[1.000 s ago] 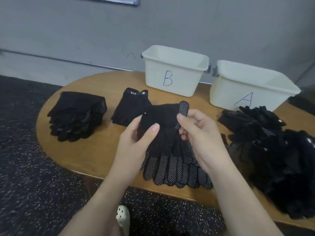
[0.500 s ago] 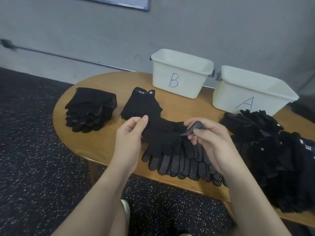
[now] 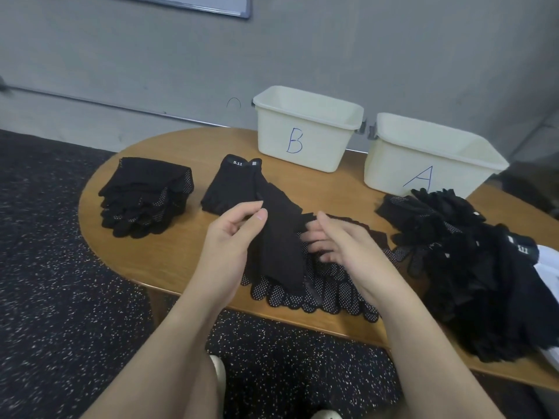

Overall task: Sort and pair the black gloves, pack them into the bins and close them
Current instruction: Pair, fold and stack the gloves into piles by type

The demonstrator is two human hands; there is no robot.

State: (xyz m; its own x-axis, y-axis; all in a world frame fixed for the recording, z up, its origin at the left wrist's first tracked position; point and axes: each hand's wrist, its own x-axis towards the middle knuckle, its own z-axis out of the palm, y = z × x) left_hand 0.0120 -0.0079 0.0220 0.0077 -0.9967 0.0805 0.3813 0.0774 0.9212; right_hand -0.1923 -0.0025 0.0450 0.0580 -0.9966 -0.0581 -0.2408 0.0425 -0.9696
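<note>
Black glove (image 3: 279, 246) hangs over dotted gloves (image 3: 317, 291) at the table (image 3: 169, 258) front edge, pinched by the left hand (image 3: 233, 237); right hand (image 3: 341, 246), fingers loosely curled, touches its cuff. Bins B (image 3: 305, 137) and A (image 3: 423, 164) stand behind.

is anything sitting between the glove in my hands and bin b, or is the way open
Mostly open. The held glove sits in front of bin B, which has no lid on. Only the flat gloves with the white tag lie on the table between them, low enough to lift over.
</note>
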